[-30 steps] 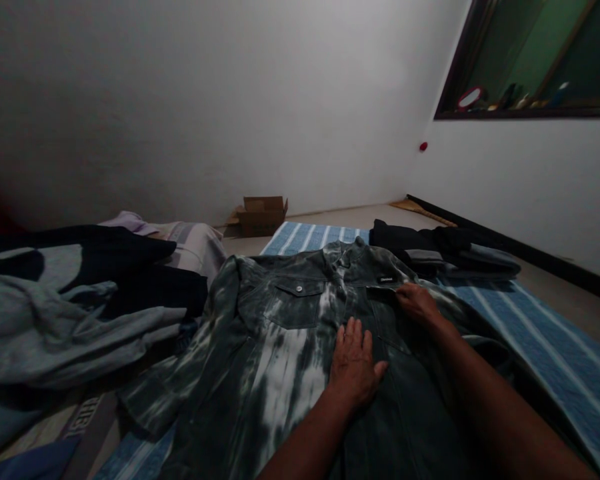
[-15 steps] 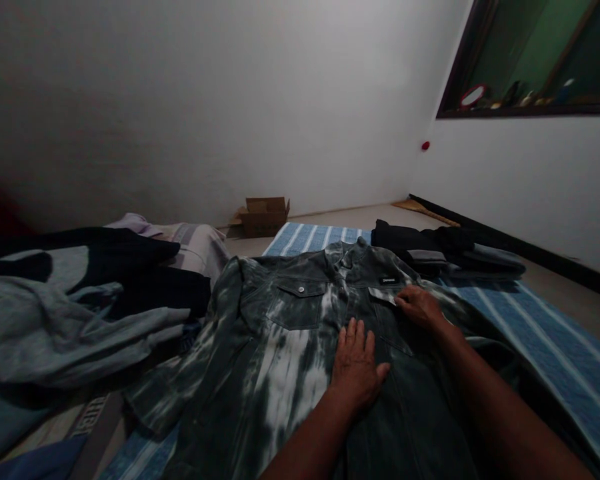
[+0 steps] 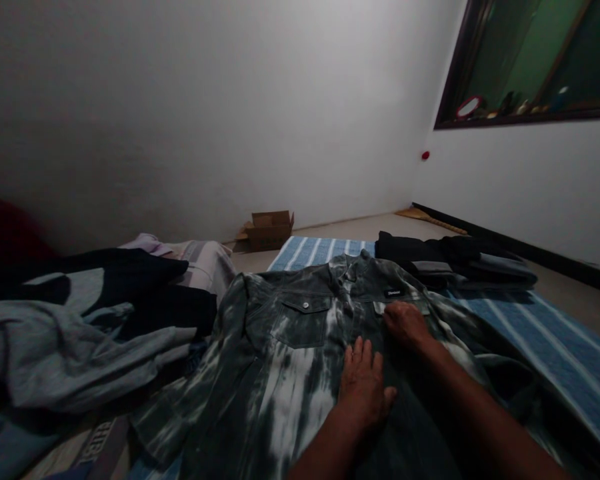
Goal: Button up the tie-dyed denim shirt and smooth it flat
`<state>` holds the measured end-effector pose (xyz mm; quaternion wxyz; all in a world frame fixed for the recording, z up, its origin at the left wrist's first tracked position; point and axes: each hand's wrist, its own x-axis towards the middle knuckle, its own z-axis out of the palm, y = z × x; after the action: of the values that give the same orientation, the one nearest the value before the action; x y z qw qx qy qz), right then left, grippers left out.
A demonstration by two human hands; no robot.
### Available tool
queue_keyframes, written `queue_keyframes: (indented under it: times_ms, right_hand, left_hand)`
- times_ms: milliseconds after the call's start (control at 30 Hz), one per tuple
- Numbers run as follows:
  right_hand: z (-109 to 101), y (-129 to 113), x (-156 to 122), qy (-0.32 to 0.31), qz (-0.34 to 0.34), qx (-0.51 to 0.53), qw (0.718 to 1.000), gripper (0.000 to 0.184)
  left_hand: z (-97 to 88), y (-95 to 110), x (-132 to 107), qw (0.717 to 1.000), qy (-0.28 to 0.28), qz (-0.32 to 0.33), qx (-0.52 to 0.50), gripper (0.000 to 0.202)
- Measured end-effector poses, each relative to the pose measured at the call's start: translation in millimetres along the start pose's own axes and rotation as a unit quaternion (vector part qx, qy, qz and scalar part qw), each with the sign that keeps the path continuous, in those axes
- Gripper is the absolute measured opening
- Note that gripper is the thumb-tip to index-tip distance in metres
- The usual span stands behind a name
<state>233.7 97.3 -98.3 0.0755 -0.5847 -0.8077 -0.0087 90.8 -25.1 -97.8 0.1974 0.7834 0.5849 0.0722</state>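
A dark green and white tie-dye denim jacket (image 3: pixel 290 373) lies spread out front side up, its collar at the far end. My left hand (image 3: pixel 363 387) rests flat near the jacket's middle, fingers stretched out and holding nothing. On the chest pocket at the right, my right hand (image 3: pixel 406 325) has its fingers curled at the flap, below a small black label (image 3: pixel 395 293). Its fingertips are partly hidden but look closed on the flap. The other chest pocket (image 3: pixel 303 323) shows a flap with a metal button.
A blue striped mat (image 3: pixel 535 327) lies under the jacket. Folded dark clothes (image 3: pixel 455 260) sit at its far right. To the left is a heap of loose clothes (image 3: pixel 95 347). A cardboard box (image 3: pixel 270 232) stands by the wall, and a window (image 3: pixel 530 60) is at upper right.
My right hand has slid left along the pocket flap, its fingers more curled. My left hand stays flat on the jacket. The camera view has tilted up slightly.
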Motion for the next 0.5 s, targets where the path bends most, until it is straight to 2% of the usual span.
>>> queue_keyframes:
  times_ms: [133, 267, 367, 500]
  right_hand:
    - [1, -26, 19, 0.001, -0.001, 0.028, 1.0, 0.027]
    - [-3, -42, 48, -0.009, 0.005, 0.052, 0.999, 0.025]
    - [-7, -50, 72, -0.019, 0.011, 0.06, 0.998, 0.026]
    - [-10, -59, 103, -0.04, 0.017, 0.056, 0.998, 0.025]
  left_hand:
    - [-26.5, 4, -4, 0.998, -0.053, 0.007, -0.013, 0.053]
    - [-61.2, 2, 5, 0.998, -0.062, 0.0, -0.027, 0.034]
    - [-87.1, -10, 30, 0.999, -0.017, -0.049, -0.018, 0.025]
    - [-104.9, -36, 81, 0.985, 0.106, -0.133, -0.022, 0.023]
